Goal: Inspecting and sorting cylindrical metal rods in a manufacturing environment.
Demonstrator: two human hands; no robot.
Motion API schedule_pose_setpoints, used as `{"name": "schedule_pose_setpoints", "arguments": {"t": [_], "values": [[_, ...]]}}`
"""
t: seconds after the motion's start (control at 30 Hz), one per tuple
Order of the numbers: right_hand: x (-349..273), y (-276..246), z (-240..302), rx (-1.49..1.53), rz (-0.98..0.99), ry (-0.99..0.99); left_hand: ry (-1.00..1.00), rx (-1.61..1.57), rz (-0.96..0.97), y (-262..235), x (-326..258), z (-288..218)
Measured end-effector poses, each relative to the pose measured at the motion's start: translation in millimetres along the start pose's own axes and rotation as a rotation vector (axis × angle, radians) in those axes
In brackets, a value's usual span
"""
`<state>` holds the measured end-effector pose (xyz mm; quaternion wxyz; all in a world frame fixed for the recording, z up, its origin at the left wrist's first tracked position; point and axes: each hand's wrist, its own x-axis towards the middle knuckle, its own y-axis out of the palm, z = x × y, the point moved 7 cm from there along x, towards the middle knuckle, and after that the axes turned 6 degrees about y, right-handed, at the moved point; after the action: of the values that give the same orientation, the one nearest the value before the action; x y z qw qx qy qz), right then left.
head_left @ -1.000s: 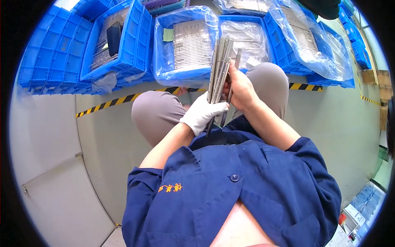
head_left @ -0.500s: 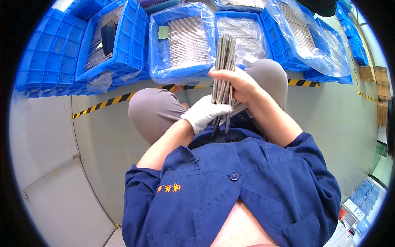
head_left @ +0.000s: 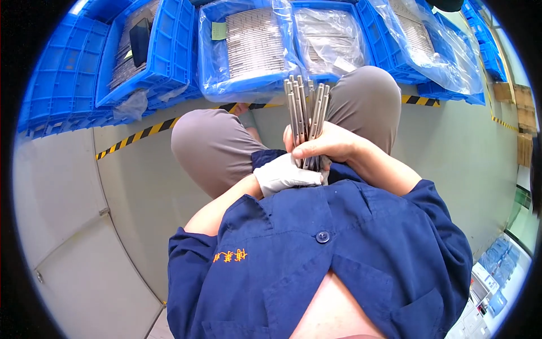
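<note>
Gripping the rods [head_left: 297, 116] in front of the jacket [head_left: 299, 248], the gloved left hand [head_left: 285, 174] curls around their lower part. Farther from the jacket, the right hand [head_left: 327, 142] wraps thumb and fingers around them, its forearm [head_left: 389, 171] slanting inward.

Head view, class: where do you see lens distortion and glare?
In the head view, fisheye distortion bows the stacked blue crates near the left rim; in the head view, glare streaks the clear plastic sheet upper right and the held metal rods glint.

The metal rods [head_left: 298, 116] look glossy, the cloth jacket [head_left: 282, 248] matt.
</note>
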<state>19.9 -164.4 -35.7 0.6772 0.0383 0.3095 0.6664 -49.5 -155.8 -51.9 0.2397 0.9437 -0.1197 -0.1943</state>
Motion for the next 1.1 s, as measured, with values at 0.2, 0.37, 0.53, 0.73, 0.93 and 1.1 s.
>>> {"name": "schedule_pose_setpoints", "arguments": {"t": [0.2, 0.37, 0.53, 0.73, 0.93, 1.1], "values": [[15.5, -20.2, 25.8, 0.035, -0.106, -0.189, 0.230, -0.339, 0.065, -2.1, 5.5, -26.5], [38.7, -48.3, 72.9, 0.052, -0.210, -0.289, 0.130, -0.504, 0.023, -17.5, 21.3, -61.8], [49.9, -82.7, 126.2, -0.214, -0.478, -0.116, 0.217, 0.383, -0.498, -97.3, 17.8, -137.7], [80.9, -102.8, 134.7, 0.174, -0.450, -0.288, 0.248, 0.381, -0.594, -136.3, 32.5, -153.7], [95.6, -137.1, 116.5, 0.163, -0.516, -0.216, 0.189, 0.290, -0.584, -168.4, 52.3, -138.0], [97.5, -154.3, 118.0, 0.159, -0.532, -0.189, 0.199, 0.225, -0.612, -178.6, 64.0, -145.6]]}}
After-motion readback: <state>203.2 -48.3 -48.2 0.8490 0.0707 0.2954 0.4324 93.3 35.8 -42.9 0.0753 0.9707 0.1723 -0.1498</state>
